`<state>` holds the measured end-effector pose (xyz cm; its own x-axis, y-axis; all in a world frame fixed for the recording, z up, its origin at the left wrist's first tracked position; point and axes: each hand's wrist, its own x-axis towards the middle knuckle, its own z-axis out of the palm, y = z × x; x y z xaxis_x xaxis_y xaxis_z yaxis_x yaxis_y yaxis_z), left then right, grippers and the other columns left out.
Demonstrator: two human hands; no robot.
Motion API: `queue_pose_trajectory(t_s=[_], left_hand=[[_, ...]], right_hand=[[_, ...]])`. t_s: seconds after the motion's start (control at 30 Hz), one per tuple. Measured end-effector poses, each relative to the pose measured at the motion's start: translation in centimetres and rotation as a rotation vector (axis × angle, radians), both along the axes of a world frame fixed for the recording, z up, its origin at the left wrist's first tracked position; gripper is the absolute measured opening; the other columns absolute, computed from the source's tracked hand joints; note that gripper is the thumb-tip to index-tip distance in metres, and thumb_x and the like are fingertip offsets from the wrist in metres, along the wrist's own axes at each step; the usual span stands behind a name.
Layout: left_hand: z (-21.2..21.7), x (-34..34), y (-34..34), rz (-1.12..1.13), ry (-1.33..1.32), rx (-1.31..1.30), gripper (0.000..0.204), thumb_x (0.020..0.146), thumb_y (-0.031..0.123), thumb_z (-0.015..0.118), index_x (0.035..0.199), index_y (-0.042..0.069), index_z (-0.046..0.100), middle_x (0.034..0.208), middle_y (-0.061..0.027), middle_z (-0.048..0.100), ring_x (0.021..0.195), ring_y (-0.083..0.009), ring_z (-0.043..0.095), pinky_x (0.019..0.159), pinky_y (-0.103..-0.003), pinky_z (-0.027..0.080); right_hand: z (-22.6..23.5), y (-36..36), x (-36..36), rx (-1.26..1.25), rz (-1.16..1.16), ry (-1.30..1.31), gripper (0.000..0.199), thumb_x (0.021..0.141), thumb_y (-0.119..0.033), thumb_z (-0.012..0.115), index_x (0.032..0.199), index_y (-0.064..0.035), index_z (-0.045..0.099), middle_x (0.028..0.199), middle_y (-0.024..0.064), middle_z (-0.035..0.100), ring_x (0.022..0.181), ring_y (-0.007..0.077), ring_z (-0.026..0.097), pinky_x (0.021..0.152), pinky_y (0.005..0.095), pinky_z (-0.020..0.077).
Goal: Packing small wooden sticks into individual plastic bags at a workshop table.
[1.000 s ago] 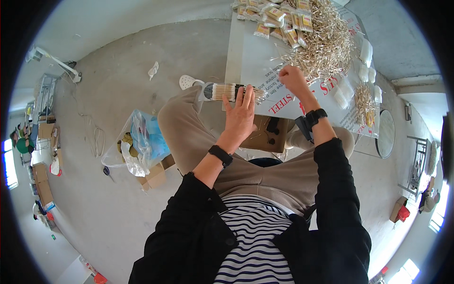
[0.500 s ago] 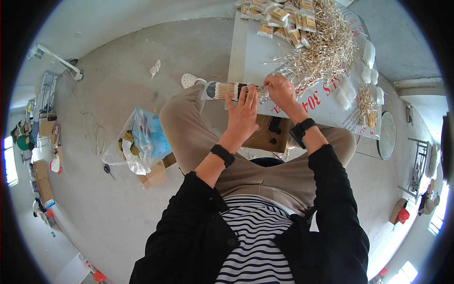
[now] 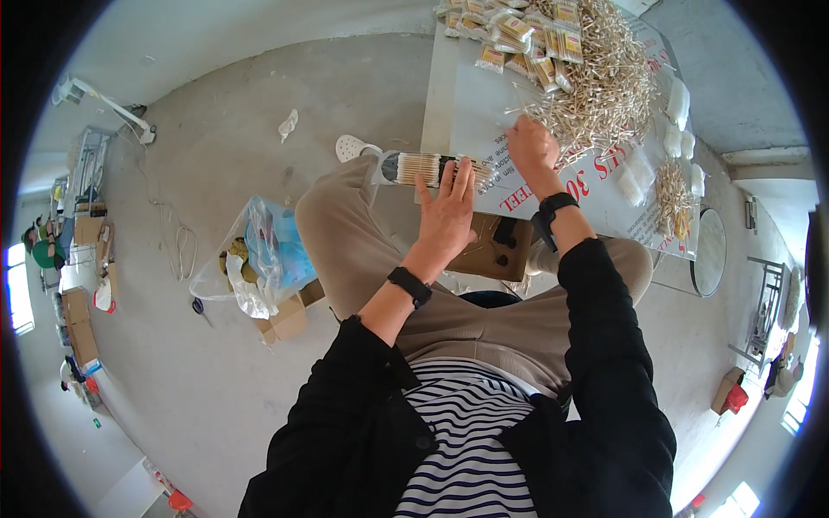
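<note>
Fingers of the right hand (image 3: 534, 154) have been drawn from the swab row (image 3: 414, 168) toward the pile (image 3: 609, 86); grip cannot be told. Tan, white-tipped sticks are aligned under the spread left hand (image 3: 444, 220), at the table (image 3: 466, 91) edge.

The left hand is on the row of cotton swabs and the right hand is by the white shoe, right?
No, the head view shows the right hand beside the big swab pile. The left hand is on the row of cotton swabs.
</note>
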<state>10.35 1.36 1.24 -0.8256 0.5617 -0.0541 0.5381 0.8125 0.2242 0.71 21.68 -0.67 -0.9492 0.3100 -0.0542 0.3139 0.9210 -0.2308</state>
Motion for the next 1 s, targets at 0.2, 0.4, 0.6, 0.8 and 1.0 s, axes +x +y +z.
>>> queue_pose_trajectory(t_s=[0.2, 0.4, 0.6, 0.8, 1.0], left_hand=[[-0.4, 0.0, 0.0, 0.009, -0.029, -0.033, 0.119, 0.061, 0.036, 0.091, 0.156, 0.003, 0.026, 0.166, -0.0089, 0.018, 0.153, -0.0277, 0.021, 0.114, -0.073, 0.017], [-0.8, 0.0, -0.2, 0.008, -0.023, -0.009, 0.118, 0.06, 0.032, 0.089, 0.156, 0.003, 0.027, 0.166, -0.0087, 0.018, 0.153, -0.0278, 0.02, 0.114, -0.074, 0.015], [-1.7, 0.2, -0.2, 0.005, 0.072, 0.053, 0.116, 0.058, 0.026, 0.09, 0.155, 0.002, 0.03, 0.164, -0.009, 0.021, 0.151, -0.0292, 0.024, 0.113, -0.074, 0.017], [-1.9, -0.1, -0.6, 0.003, 0.037, 0.195, 0.104, 0.068, 0.019, 0.083, 0.154, -0.001, 0.029, 0.162, -0.0149, 0.024, 0.151, -0.0313, 0.024, 0.118, -0.064, 0.021], [-0.4, -3.1, -1.4, 0.098, -0.275, 1.002, 0.069, 0.085, 0.017, 0.069, 0.146, -0.004, 0.044, 0.156, -0.0206, 0.038, 0.146, -0.035, 0.036, 0.12, -0.04, 0.028]], right_hand=[[-0.4, 0.9, 2.7, -0.087, 0.135, 0.304, 0.028, 0.088, -0.023, 0.066, 0.112, -0.0098, 0.066, 0.113, 0.015, 0.066, 0.102, 0.037, 0.066, 0.086, 0.0487, 0.0531], [-0.8, -4.1, 10.0, 0.005, 0.5, 0.242, 0.076, 0.089, -0.024, 0.066, 0.152, 0.0008, 0.033, 0.159, 0.0186, 0.033, 0.147, 0.037, 0.031, 0.119, 0.052, 0.0263], [-1.7, -4.6, 11.0, 0.032, 0.59, 0.156, 0.081, 0.09, -0.031, 0.06, 0.156, 0.0006, 0.025, 0.164, 0.0188, 0.022, 0.154, 0.0333, 0.017, 0.124, 0.052, 0.016], [-1.7, -5.0, 11.3, -0.003, 0.6, 0.215, 0.085, 0.086, -0.037, 0.061, 0.155, 0.0011, 0.028, 0.163, 0.019, 0.025, 0.153, 0.0332, 0.019, 0.123, 0.0529, 0.0191], [-1.5, -4.7, 11.3, -0.028, 0.584, 0.186, 0.095, 0.088, -0.055, 0.06, 0.155, 0.0025, 0.025, 0.164, 0.0184, 0.022, 0.154, 0.0334, 0.016, 0.124, 0.0516, 0.0165]])
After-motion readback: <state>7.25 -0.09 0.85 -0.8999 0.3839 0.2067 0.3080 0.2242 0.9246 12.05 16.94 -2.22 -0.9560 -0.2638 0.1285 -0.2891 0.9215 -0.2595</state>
